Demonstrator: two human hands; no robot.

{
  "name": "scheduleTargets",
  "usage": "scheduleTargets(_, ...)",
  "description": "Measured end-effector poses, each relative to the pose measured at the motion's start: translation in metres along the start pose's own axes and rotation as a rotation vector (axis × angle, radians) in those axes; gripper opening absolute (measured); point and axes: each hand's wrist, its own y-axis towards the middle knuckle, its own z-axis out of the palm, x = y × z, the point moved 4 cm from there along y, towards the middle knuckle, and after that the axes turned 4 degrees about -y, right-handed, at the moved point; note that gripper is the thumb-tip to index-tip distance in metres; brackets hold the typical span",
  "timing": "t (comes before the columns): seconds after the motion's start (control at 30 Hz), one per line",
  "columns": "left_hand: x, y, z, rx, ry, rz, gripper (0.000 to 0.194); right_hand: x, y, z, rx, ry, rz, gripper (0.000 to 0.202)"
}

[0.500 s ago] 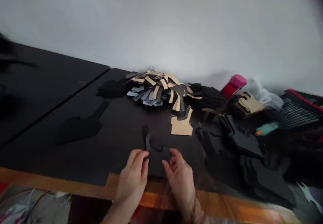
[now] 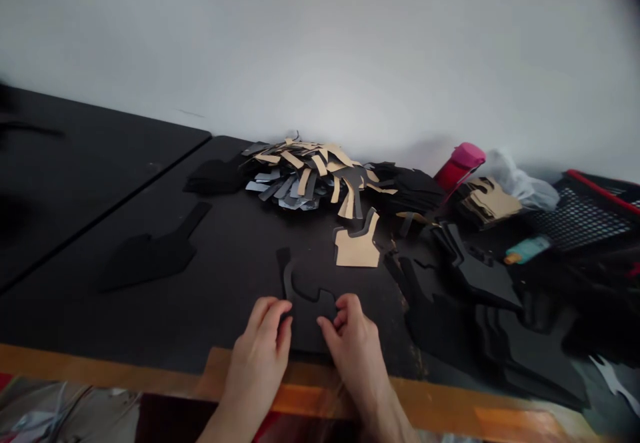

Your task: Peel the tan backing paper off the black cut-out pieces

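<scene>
A: Where's the dark cutout (image 2: pixel 311 326)?

B: Near the front edge of the table (image 2: pixel 240 243), between the two hands. It has a curved arm on the left and a notch in its top edge.

A: And the grip on each side?

B: The left hand (image 2: pixel 265 340) has its thumb and fingers nearly together on the left edge. The right hand (image 2: pixel 356 344) is much the same — fingers curled, thumb close, at the right edge.

A: Anything just past it?

B: A tan cutout (image 2: pixel 357 250) lies flat, with a dark layer showing along its edge. Beyond that there's a heap of strips (image 2: pixel 310 176), tan and grey, near the wall (image 2: pixel 320 50).

A: What about the sides?

B: A black cutout (image 2: pixel 155 256) lies flat on the left. Off to the right are dark stacks (image 2: pixel 485 276), a teal tube (image 2: pixel 531 250) with an orange tip, a mesh basket (image 2: pixel 590 216) with a red rim, a clear plastic bag (image 2: pixel 533 190) — and a red bottle (image 2: pixel 453 175) with a pink cap, leaning over.
</scene>
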Motion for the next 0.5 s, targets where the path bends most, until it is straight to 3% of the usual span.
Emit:
scheduleTargets(0.27,0.002,0.000,0.002,0.053,-0.027,-0.076,0.016,0.003,0.007,0.003,0.056,-0.104,-0.053,0.021)
scheduleTargets(0.5,-0.005,0.006,-0.003,0.189,-0.014,-0.169,0.015,0.019,0.017,-0.005,0.330,-0.341,-0.047,0.018)
